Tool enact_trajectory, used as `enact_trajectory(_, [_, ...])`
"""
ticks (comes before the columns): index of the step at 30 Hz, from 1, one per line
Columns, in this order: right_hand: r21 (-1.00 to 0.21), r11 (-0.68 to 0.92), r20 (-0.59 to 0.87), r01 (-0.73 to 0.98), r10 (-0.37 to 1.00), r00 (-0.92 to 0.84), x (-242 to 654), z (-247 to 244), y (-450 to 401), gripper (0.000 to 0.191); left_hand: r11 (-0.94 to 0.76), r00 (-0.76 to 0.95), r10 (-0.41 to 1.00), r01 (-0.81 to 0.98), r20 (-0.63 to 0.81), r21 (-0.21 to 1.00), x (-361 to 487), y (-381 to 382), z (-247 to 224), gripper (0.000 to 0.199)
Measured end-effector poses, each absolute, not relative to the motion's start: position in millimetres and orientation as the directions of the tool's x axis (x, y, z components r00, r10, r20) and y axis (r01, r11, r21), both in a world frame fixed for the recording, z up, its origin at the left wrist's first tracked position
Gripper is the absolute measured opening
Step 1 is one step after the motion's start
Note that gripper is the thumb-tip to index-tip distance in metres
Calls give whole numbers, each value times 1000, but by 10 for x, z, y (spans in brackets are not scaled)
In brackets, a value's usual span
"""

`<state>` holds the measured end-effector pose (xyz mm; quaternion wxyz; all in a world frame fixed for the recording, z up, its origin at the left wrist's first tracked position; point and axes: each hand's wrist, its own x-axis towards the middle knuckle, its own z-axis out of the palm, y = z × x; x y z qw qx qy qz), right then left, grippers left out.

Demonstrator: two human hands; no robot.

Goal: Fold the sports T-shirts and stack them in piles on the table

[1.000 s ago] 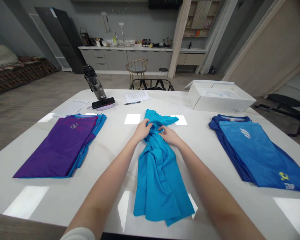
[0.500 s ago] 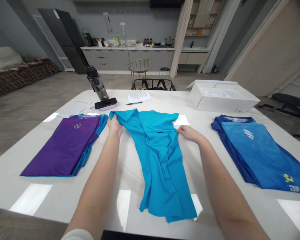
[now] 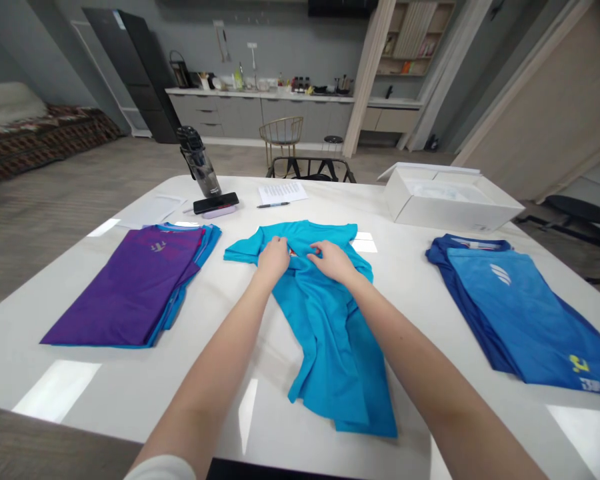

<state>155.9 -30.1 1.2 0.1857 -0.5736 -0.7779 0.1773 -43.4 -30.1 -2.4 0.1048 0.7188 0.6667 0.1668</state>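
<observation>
A turquoise T-shirt [image 3: 325,347] lies loosely spread and wrinkled on the white table, its lower part bunched toward me. My left hand [image 3: 275,259] pinches the fabric near the neck opening, fingers closed. Just across the opening, my right hand [image 3: 334,261] rests over the cloth with thumb and forefinger slightly apart. A small patch of red and white shows between the hands, too small to read.
To the left lies a stack of folded shirts with a purple shirt [image 3: 130,287] on top. Folded blue shirts [image 3: 520,307] lie at the right. Farther back are a water bottle [image 3: 200,163], a phone [image 3: 216,203], a pen [image 3: 273,205], printed paper [image 3: 283,192] and an open white box [image 3: 450,207].
Both hands have moved inward from the shirt's outer edges to its neck area. The left sleeve has been let go and lies on the table.
</observation>
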Motion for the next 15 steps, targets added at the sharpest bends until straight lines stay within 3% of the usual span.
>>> enact_trajectory(3, [-368, 219, -4, 904, 971, -238, 1251, -81, -148, 40, -73, 73, 997, 956, 10, 285, -304, -338, -193, 38])
enact_trajectory(7, [-298, 191, -62, 935, 974, -219, 1185, -74, -46, 27, -42, 57, 998, 948, -37, 314, -357, -306, -335, 60])
enact_trajectory(11, [-369, 96, -7, 924, 994, -107, 1528, 51, 5, 26, -50, 96, 990, 929, -107, 366, -493, -220, -376, 83])
enact_trajectory(15, [-486, -72, 112, 871, 983, 144, 2386, 106, 89, 29, -74, 141, 976, 931, -166, 358, -648, -124, -374, 99])
